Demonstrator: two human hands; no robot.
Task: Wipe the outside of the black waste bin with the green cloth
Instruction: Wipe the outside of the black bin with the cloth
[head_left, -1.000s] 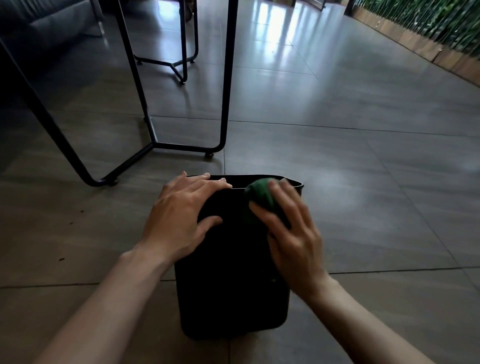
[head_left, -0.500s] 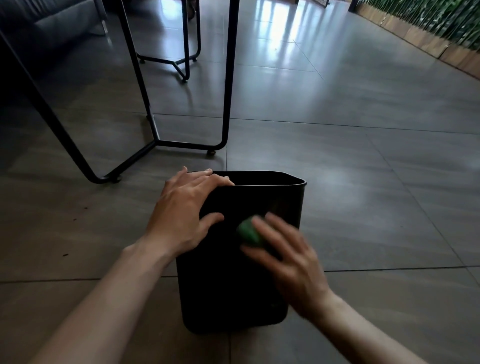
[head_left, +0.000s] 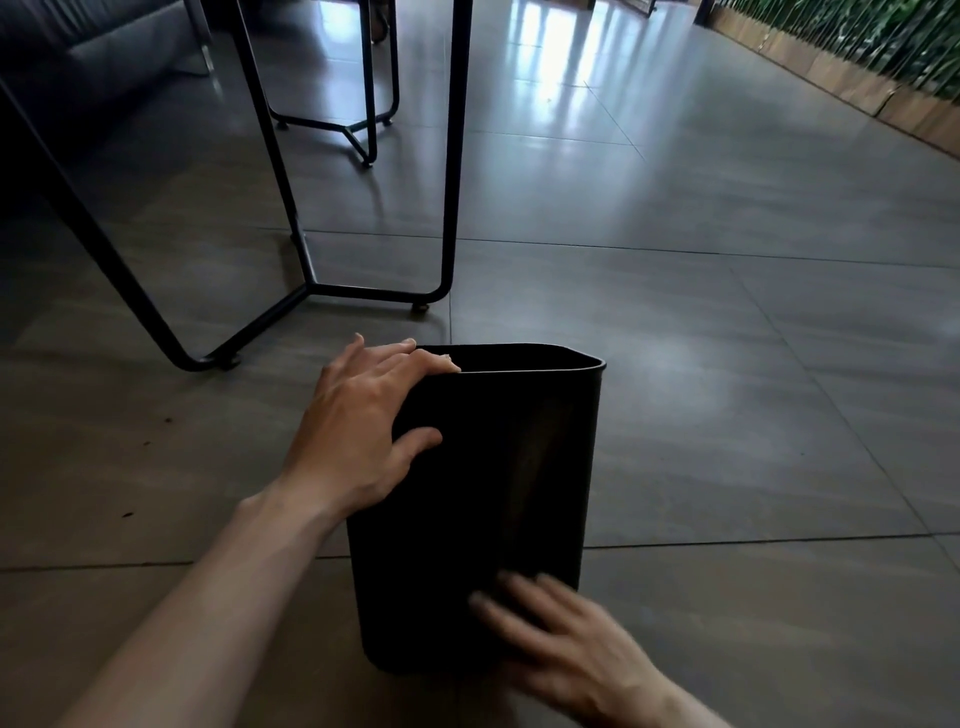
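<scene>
Black waste bin (head_left: 483, 499) upright on the floor (head_left: 727, 364), lower centre. Left hand (head_left: 358, 431) clamped on its upper left rim. Right hand (head_left: 566, 644) blurred at its base, fingers spread; cloth hidden.

The black waste bin (head_left: 483, 499) stands upright on the tiled floor (head_left: 727, 364). The left hand (head_left: 358, 426) grips its rim; the blurred right hand (head_left: 561, 644) presses low on its front.

Bin (head_left: 467, 493) on floor (head_left: 727, 415); left fingers (head_left: 415, 358) on its rim, right fingers (head_left: 514, 608), blurred, apparently against its base.
</scene>
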